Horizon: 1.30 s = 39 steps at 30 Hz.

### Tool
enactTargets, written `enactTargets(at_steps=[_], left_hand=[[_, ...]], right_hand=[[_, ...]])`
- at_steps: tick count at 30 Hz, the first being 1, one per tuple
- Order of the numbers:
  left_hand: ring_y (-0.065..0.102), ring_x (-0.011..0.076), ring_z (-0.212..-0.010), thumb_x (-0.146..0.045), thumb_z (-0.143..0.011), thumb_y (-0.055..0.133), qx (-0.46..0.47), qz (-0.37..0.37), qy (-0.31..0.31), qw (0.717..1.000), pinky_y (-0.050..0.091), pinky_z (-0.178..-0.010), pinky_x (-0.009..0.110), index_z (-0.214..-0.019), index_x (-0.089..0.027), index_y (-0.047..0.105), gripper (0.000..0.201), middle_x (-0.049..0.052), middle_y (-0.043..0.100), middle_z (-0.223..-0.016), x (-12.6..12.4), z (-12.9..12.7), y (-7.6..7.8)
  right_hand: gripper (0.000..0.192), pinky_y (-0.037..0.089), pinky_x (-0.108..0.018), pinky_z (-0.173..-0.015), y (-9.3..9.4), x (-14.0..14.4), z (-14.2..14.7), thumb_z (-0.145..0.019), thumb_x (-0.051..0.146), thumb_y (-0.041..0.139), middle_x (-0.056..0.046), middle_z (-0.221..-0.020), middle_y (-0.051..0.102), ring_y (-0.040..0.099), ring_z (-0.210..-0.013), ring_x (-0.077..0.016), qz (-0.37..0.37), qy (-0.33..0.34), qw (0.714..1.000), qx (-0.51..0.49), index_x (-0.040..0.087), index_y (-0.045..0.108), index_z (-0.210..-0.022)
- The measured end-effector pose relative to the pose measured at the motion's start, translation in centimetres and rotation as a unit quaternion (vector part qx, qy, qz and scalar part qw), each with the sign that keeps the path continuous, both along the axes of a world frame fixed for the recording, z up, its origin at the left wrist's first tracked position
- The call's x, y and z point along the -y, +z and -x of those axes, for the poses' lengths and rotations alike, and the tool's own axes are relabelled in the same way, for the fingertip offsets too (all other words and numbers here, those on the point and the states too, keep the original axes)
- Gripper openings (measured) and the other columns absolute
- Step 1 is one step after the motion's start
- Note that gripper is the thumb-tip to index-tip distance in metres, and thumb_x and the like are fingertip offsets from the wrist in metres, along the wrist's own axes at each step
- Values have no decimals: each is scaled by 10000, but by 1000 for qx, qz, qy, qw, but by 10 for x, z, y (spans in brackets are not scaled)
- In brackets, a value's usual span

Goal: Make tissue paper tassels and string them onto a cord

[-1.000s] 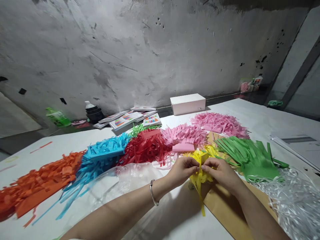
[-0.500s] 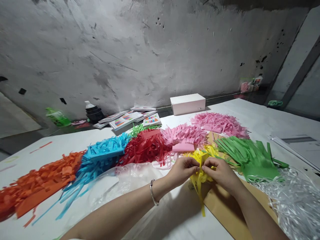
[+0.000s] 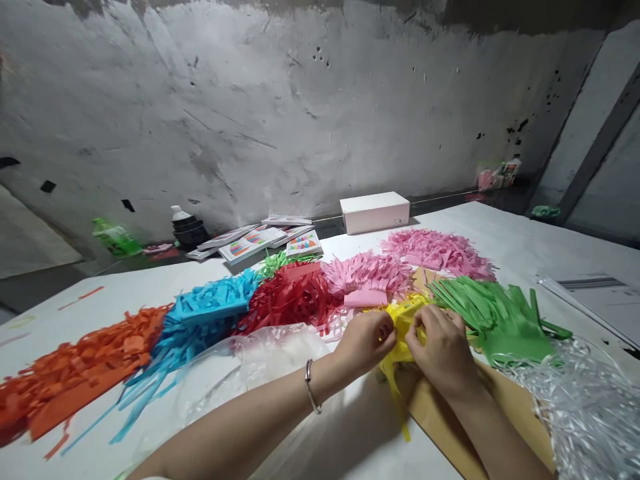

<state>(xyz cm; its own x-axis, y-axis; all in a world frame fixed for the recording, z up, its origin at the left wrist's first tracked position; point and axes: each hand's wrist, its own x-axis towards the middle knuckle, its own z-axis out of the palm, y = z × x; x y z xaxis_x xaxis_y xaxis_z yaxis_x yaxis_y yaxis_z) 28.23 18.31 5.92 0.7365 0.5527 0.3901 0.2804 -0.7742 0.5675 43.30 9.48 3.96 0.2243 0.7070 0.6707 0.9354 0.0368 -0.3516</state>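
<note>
A bundle of yellow paper fringe [image 3: 400, 360] lies under and between my hands, with one long strip trailing down toward me. My left hand [image 3: 366, 340] has its thumb and fingers pinched at the left side of the fringe. From the other side, my right hand [image 3: 443, 347] is closed with curled fingers on the same fringe; its fingertips are partly hidden. Brown cardboard [image 3: 435, 417] lies under the yellow fringe and my right forearm. Green paper fringe [image 3: 505, 327] sits just right of my right hand, pink fringe [image 3: 367, 277] just beyond my left.
Red fringe [image 3: 295, 297], blue fringe [image 3: 210, 307] and orange fringe [image 3: 90, 357] run leftward. Clear plastic film [image 3: 280, 350] lies before them. Silvery shredded strands [image 3: 590, 407] heap at right. Printed flat packs [image 3: 253, 243] and a white box [image 3: 375, 212] stand along the back.
My hands have shifted slightly apart, and the right hand has turned with its knuckles higher. The yellow fringe remains between them. The view has tilted a little.
</note>
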Motion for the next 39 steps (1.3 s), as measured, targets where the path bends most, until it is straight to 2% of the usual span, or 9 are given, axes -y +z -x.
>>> enactTargets(at_steps=[3,5,8,13,16,21,29,35,39], left_hand=[[533,142,-598,-121,-791,613,-12,-75,-6,997,347,-580,247,-706,-188,564,118,2,621,-656,3,-2,-2],[561,162,-635,-117,-788,621,-22,-121,-13,992,372,-616,268,-725,-192,576,108,15,642,-676,3,-2,-4],[588,195,-698,-114,-808,610,-37,-183,-23,982,402,-684,310,-761,-194,594,94,32,659,-705,0,0,-4],[591,261,-942,-118,-905,504,-41,-254,-1,966,399,-832,401,-1006,-179,615,162,113,688,-1030,-1,2,2],[584,235,-849,-180,-917,542,-47,-269,-1,962,393,-767,368,-946,-187,598,63,76,681,-920,0,-2,4],[561,206,-770,-164,-939,534,-46,-276,8,960,377,-720,345,-840,-193,577,111,41,652,-804,-4,-7,10],[550,238,-954,-187,-1012,420,-14,-275,-57,960,419,-853,373,-920,-186,593,196,106,665,-1046,-2,2,14],[568,223,-847,-189,-1006,394,27,-198,-99,975,460,-779,340,-890,-194,571,211,101,667,-926,0,3,8],[584,211,-838,-247,-964,488,102,-97,-81,987,474,-811,351,-837,-202,574,160,86,671,-907,5,4,12]], right_hand=[[256,373,-447,-930,-1,1,7,-823,134,549,-119,-1062,651,593,-975,-280,3,-17,999,51,143,576,-1078],[346,368,-457,-963,-2,2,10,-803,62,543,-133,-1139,656,600,-1011,-288,9,-28,996,79,138,582,-1138],[283,415,-419,-916,-4,3,8,-809,0,511,-111,-1014,693,628,-899,-262,12,-45,993,104,148,630,-1020],[177,457,-341,-678,-6,3,1,-859,46,520,-92,-850,677,636,-727,-241,1,-72,992,108,149,645,-931],[226,473,-308,-682,-7,2,1,-864,36,502,-78,-850,683,659,-752,-221,-5,-57,993,106,147,653,-989],[381,516,-277,-729,-11,-2,2,-861,-8,418,-77,-919,723,698,-823,-195,-13,-25,996,88,149,655,-1114],[385,545,-334,-742,-8,-1,-13,-876,34,359,-128,-953,744,715,-848,-231,-59,-105,993,-2,128,668,-1084],[380,544,-364,-831,-4,1,-8,-852,102,507,-149,-1170,684,674,-1030,-268,-45,-90,994,-33,132,625,-1212],[240,541,-367,-864,-12,-4,-24,-914,83,517,-89,-1054,693,674,-972,-210,-39,-101,992,-70,153,664,-1090]])
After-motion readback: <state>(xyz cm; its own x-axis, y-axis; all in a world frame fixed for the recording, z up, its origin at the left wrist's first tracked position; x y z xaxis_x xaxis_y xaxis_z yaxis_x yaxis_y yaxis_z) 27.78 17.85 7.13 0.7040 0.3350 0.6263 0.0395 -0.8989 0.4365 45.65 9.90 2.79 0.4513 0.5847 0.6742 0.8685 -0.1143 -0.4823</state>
